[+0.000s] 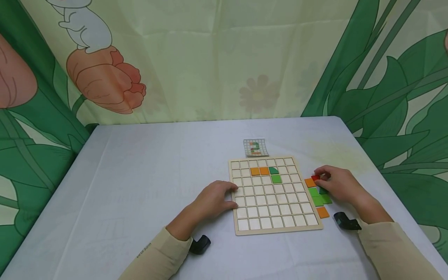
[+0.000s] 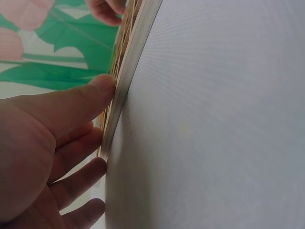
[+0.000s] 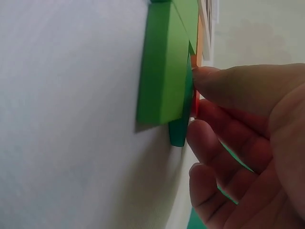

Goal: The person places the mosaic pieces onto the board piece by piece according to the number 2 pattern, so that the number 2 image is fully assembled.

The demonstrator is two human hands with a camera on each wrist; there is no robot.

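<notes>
A wooden grid board (image 1: 278, 231) with white square cells lies on the table. In its upper rows sit two orange tiles (image 1: 259, 171), a dark green rounded tile (image 1: 273, 170) and a light green square tile (image 1: 276, 179). My left hand (image 1: 214, 200) touches the board's left edge with thumb and fingertips, fingers fairly straight. Beyond the right edge, my right hand (image 1: 341, 184) pinches a red tile (image 1: 315, 177) between thumb and forefinger. Right below it are a dark green tile (image 3: 178, 135) and light green tiles (image 3: 162, 71), partly covered by the hand in the head view.
Loose orange tiles (image 1: 322, 212) lie along the board's right side, near the green ones. A small card (image 1: 256, 147) printed with a coloured grid pattern is behind the board. White cloth (image 1: 147, 186) covers the table, and a printed curtain (image 1: 210, 58) hangs at the back.
</notes>
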